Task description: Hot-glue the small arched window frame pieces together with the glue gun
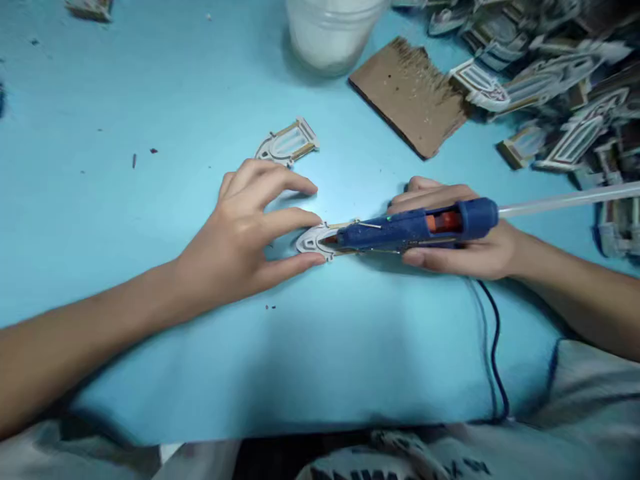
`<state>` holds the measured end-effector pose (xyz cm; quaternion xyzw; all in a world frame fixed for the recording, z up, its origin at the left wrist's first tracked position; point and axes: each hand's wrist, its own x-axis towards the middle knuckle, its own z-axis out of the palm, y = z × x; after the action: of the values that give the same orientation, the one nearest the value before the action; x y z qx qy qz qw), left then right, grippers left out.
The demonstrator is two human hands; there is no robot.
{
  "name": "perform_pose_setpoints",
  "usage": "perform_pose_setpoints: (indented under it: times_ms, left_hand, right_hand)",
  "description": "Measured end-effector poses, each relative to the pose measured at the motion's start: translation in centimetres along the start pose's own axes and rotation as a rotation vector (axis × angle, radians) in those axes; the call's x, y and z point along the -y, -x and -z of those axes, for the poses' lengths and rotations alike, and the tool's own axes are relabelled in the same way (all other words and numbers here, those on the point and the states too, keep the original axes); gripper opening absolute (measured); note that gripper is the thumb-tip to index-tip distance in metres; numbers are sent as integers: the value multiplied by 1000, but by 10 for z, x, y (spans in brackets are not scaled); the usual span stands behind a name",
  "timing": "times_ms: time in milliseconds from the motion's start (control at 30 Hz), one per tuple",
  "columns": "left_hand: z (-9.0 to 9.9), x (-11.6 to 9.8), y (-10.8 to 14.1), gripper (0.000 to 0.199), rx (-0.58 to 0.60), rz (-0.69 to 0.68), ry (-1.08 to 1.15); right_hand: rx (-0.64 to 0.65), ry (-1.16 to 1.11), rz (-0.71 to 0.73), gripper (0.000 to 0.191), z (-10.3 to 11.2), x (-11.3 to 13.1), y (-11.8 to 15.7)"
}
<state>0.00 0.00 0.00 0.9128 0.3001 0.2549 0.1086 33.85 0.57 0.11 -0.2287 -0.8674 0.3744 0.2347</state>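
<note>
A small white arched frame piece (311, 241) lies on the blue table, pinched between the thumb and index finger of my left hand (250, 227). My right hand (470, 250) is wrapped round a blue glue gun (395, 230), whose nozzle rests on or just over the piece. The gun hides the piece's right part. A clear glue stick (565, 199) sticks out of the gun's back end. Just beyond my left fingers lies a second arched frame piece (293, 141).
At the top stands a translucent tub (333, 33). Right of it lies torn brown cardboard (407, 97). Many frame pieces (540, 87) are heaped at the upper right. A black cord (495, 347) runs to the table's front edge (350, 423).
</note>
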Motion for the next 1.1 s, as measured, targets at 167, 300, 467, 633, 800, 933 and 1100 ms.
perform_pose_setpoints:
  times_ms: [167,300,467,633,800,933,1100]
  left_hand:
    - [-1,-1,0,32,-25,4,-17]
    - [1,2,-1,35,24,2,-4]
    - [3,3,-2,34,32,8,15]
    - [4,4,-3,33,61,13,22]
    - [5,4,-3,32,67,6,24]
    - [1,4,-2,34,43,9,21]
    - [2,6,-2,35,26,-4,34]
  right_hand:
    - [-5,9,-10,38,3,2,-1]
    - [-3,2,-21,38,3,2,-1]
    - [-11,-4,-45,38,4,2,0]
    - [-32,-29,-57,43,3,-1,1]
    - [-63,-137,-145,33,3,1,6]
    - [-139,-449,-264,35,6,9,4]
    - [-210,-486,-334,37,7,13,1]
